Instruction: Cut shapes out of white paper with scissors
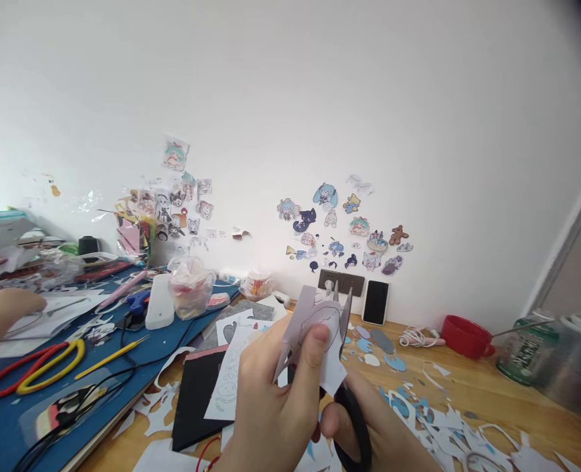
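My left hand [290, 387] pinches a small piece of white paper [334, 373] with a pencil-drawn outline, thumb on its front. My right hand [369, 400] has its fingers in the black handles of a pair of scissors [355, 426]. The blades are parted and point up, at the right edge of the paper. Behind my left hand lies a sheet of small line drawings [224, 387], resting partly on a black notebook [192, 400].
Paper scraps [448, 432] litter the wooden table at right. A red cup [467, 335], a green can [527, 351] and a phone [376, 301] stand behind. At left, another person's arm [10, 311] rests over a blue mat [167, 341] with red-and-yellow scissors [32, 372].
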Demonstrator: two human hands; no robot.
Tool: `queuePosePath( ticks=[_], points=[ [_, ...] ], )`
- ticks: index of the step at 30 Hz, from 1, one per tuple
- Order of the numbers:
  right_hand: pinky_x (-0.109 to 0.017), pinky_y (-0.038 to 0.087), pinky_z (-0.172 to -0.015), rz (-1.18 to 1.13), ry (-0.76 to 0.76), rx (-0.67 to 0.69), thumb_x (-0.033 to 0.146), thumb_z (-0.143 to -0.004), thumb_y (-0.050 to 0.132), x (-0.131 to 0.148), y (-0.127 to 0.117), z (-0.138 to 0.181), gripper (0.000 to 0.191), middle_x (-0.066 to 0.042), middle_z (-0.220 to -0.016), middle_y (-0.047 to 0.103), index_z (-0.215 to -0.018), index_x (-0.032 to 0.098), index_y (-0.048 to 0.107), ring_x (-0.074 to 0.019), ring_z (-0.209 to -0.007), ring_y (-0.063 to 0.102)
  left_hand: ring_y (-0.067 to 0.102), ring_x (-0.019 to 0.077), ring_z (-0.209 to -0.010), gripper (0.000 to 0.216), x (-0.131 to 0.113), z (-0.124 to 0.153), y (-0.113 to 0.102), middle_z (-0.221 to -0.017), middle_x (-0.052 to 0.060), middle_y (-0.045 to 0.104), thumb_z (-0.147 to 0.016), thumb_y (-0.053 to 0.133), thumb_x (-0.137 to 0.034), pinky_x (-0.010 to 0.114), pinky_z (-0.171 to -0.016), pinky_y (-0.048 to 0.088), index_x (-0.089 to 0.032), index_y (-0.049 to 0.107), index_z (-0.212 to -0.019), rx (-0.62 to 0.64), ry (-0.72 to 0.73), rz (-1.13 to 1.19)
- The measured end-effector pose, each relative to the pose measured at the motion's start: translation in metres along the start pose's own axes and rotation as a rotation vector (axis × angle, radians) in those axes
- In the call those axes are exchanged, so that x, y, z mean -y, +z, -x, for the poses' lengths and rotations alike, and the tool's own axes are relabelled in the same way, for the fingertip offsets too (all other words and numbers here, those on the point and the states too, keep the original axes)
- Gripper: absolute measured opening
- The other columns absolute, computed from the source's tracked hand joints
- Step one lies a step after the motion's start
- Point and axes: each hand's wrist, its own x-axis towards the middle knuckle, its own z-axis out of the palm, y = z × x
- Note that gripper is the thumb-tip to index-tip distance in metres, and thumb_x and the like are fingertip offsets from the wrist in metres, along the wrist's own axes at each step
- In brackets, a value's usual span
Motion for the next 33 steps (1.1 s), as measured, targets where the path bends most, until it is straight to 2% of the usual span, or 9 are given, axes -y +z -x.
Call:
queuePosePath(
  ticks=[3,6,9,12,20,23,27,33],
  points=[
    [-0.023,0.043,-0.05,-0.055,0.007,0.005,0.056,-0.072,0.061,0.003,0.0,0.001,0.037,0.002,-0.059,0.05,-0.07,0.021,0.049,-0.0118,-0.052,0.045,0.03,0.0074,-0.041,0.032,0.0,0.0,0.0,-0.047,-0.006,0.034,-0.081,0.053,-0.023,0.021,-0.043,0.029,-0.019,0.043,-0.051,0.01,0.003,0.028],
    [-0.022,0.039,-0.049,-0.044,0.044,-0.025,0.051,-0.073,0.062,0.003,-0.001,0.003,0.033,0.003,-0.058,0.047,-0.068,0.021,0.048,-0.0113,-0.052,0.042,0.03,0.0074,-0.042,0.03,0.0,0.001,-0.001,-0.047,-0.006,0.035,-0.081,0.053,-0.023,0.02,-0.044,0.03,-0.018,0.045,-0.052,0.021,-0.021,0.035],
    [-0.024,0.039,-0.049,0.042,-0.005,-0.068,0.051,-0.072,0.061,0.0,-0.003,0.002,0.033,0.004,-0.055,0.043,-0.066,0.022,0.048,-0.0117,-0.05,0.04,0.032,0.008,-0.043,0.03,0.001,0.001,-0.002,-0.047,-0.006,0.037,-0.08,0.053,-0.026,0.022,-0.047,0.032,-0.018,0.048,-0.053,0.023,-0.032,0.017],
    [-0.025,0.042,-0.051,0.122,-0.061,-0.082,0.052,-0.072,0.062,-0.003,-0.004,0.0,0.031,0.003,-0.058,0.046,-0.073,0.022,0.053,-0.0129,-0.052,0.043,0.034,0.0085,-0.043,0.028,0.0,0.001,-0.003,-0.047,-0.005,0.04,-0.08,0.054,-0.026,0.022,-0.047,0.033,-0.018,0.051,-0.054,0.02,-0.049,0.036],
    [-0.023,0.032,-0.044,0.163,0.082,-0.096,0.052,-0.078,0.056,-0.002,-0.001,0.01,0.033,0.005,-0.056,0.041,-0.079,0.019,0.054,-0.0101,-0.047,0.037,0.035,0.008,-0.042,0.024,-0.001,0.0,-0.007,-0.047,-0.006,0.04,-0.079,0.054,-0.021,0.021,-0.044,0.032,-0.019,0.054,-0.055,0.028,-0.015,0.055],
    [-0.023,0.031,-0.042,0.171,0.094,-0.043,0.052,-0.077,0.056,-0.003,-0.003,0.008,0.033,0.004,-0.054,0.044,-0.075,0.019,0.051,-0.0098,-0.045,0.038,0.036,0.0078,-0.042,0.025,0.0,-0.001,-0.008,-0.048,-0.006,0.041,-0.08,0.054,-0.021,0.021,-0.045,0.034,-0.019,0.053,-0.055,0.037,0.015,0.027],
    [-0.023,0.033,-0.043,0.177,0.12,-0.001,0.055,-0.077,0.055,-0.002,-0.005,0.003,0.037,0.002,-0.056,0.048,-0.072,0.02,0.048,-0.0109,-0.048,0.043,0.036,0.0066,-0.044,0.02,0.0,-0.003,-0.011,-0.05,-0.007,0.042,-0.08,0.051,-0.015,0.018,-0.044,0.033,-0.019,0.056,-0.061,0.058,0.083,0.023],
    [-0.025,0.042,-0.055,0.163,0.089,-0.045,0.06,-0.072,0.059,0.003,-0.006,0.005,0.042,0.0,-0.066,0.051,-0.069,0.02,0.048,-0.0141,-0.062,0.049,0.042,0.0068,-0.047,0.023,-0.002,-0.003,-0.018,-0.051,-0.006,0.047,-0.083,0.052,-0.019,0.016,-0.045,0.036,-0.018,0.056,-0.061,0.157,0.098,-0.089]
  ],
)
